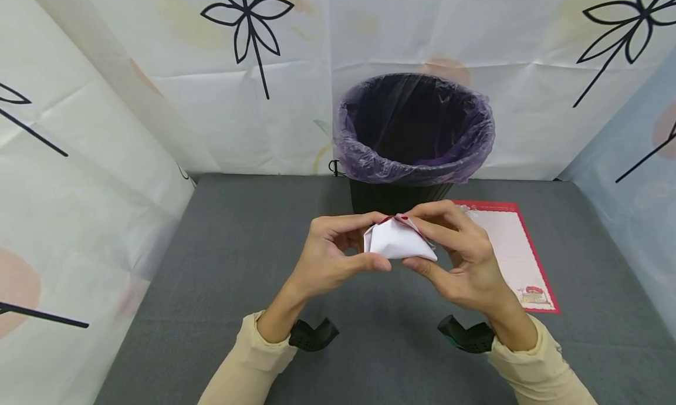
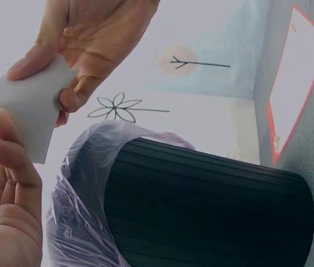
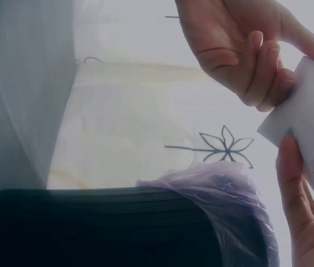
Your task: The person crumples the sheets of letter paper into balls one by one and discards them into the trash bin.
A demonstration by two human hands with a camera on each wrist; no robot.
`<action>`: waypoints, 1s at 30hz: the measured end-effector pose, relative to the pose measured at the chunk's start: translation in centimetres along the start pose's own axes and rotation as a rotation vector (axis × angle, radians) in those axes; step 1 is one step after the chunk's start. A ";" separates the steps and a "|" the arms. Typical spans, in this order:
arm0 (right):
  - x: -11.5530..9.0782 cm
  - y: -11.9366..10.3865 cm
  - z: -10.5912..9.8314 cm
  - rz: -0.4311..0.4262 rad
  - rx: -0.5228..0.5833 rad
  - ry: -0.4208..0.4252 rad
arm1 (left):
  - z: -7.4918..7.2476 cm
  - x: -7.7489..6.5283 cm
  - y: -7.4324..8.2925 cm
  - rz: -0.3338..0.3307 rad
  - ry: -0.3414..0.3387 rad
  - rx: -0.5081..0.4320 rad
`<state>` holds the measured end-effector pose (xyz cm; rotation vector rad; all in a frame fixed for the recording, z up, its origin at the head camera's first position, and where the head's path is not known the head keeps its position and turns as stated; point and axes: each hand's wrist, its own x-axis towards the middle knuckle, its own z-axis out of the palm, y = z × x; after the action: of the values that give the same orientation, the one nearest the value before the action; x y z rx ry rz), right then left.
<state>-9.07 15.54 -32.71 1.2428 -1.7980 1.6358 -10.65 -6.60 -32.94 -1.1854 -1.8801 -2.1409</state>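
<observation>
A white folded sheet of paper with red along its upper edge is held up above the table, in front of the bin. My left hand pinches its left end, thumb low at the front and fingers at the top. On the other end, my right hand pinches it between thumb and fingers. Both wrist views show the paper's plain pale underside, with the hands gripping it from opposite sides. Its inner folds are hidden.
Behind the hands stands a black bin lined with a purple plastic bag. A red-bordered lined sheet lies on the grey table at the right, partly behind my right hand. Patterned white cloth surrounds the table.
</observation>
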 end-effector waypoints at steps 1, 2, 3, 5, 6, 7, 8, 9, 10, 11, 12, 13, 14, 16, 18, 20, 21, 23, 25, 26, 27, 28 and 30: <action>0.0 0.0 0.0 -0.003 -0.008 0.004 | 0.0 0.0 0.0 -0.001 0.006 0.001; 0.0 0.0 0.0 -0.004 -0.011 0.007 | 0.1 0.0 0.0 -0.002 0.009 0.001; 0.0 0.0 0.0 -0.003 -0.017 0.008 | 0.1 -0.1 -0.1 -0.004 0.011 -0.001; 0.0 0.0 0.1 0.001 -0.035 0.007 | 0.1 -0.1 -0.2 -0.011 0.006 -0.013; 0.0 0.0 0.1 0.006 -0.047 0.005 | 0.1 -0.1 -0.2 -0.016 0.000 -0.022; 0.0 0.0 0.1 0.010 -0.057 0.004 | 0.0 -0.1 -0.3 -0.022 -0.008 -0.033; 0.0 -0.1 0.1 0.013 -0.066 0.002 | 0.0 -0.2 -0.3 -0.028 -0.018 -0.044; 0.0 -0.1 0.1 0.013 -0.074 0.002 | -0.1 -0.2 -0.3 -0.035 -0.029 -0.053; 0.0 -0.1 0.1 0.012 -0.081 0.004 | -0.2 -0.2 -0.3 -0.041 -0.039 -0.063; 0.1 -0.1 0.1 0.010 -0.082 0.005 | -0.2 -0.2 -0.3 -0.047 -0.046 -0.069; 0.1 -0.1 0.1 0.004 -0.083 0.007 | -0.3 -0.2 -0.3 -0.051 -0.052 -0.071; 0.1 -0.1 0.1 -0.006 -0.086 0.011 | -0.3 -0.2 -0.3 -0.054 -0.056 -0.070; 0.2 -0.1 0.2 -0.022 -0.099 0.018 | -0.3 -0.2 -0.4 -0.055 -0.056 -0.067; 0.4 -0.1 0.3 -0.048 -0.117 0.032 | -0.3 -0.1 -0.4 -0.053 -0.047 -0.053; 0.5 0.0 0.5 -0.069 -0.128 0.045 | -0.2 -0.1 -0.4 -0.043 -0.025 -0.024; 0.6 0.0 0.6 -0.080 -0.139 0.057 | -0.1 -0.1 -0.4 -0.034 0.003 0.009; 0.6 0.0 0.6 -0.081 -0.136 0.059 | -0.1 -0.1 -0.4 -0.030 0.020 0.028; 0.6 0.0 0.7 -0.082 -0.149 0.062 | 0.0 -0.1 -0.5 -0.026 0.046 0.052; 0.7 0.1 0.7 -0.090 -0.179 0.068 | 0.1 -0.1 -0.5 -0.028 0.054 0.055; 0.7 0.0 0.7 -0.093 -0.194 0.069 | 0.1 0.0 -0.4 -0.031 0.052 0.047; 0.7 0.0 0.7 -0.096 -0.207 0.071 | 0.1 0.0 -0.4 -0.034 0.048 0.038; 0.7 0.0 0.6 -0.100 -0.215 0.071 | 0.1 0.0 -0.4 -0.035 0.042 0.023; 0.8 0.0 0.6 -0.110 -0.218 0.068 | 0.2 0.1 -0.4 -0.040 0.035 -0.014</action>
<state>-9.34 14.68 -32.24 1.1526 -1.7791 1.3653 -10.79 -6.30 -33.22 -1.1141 -1.8937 -2.1832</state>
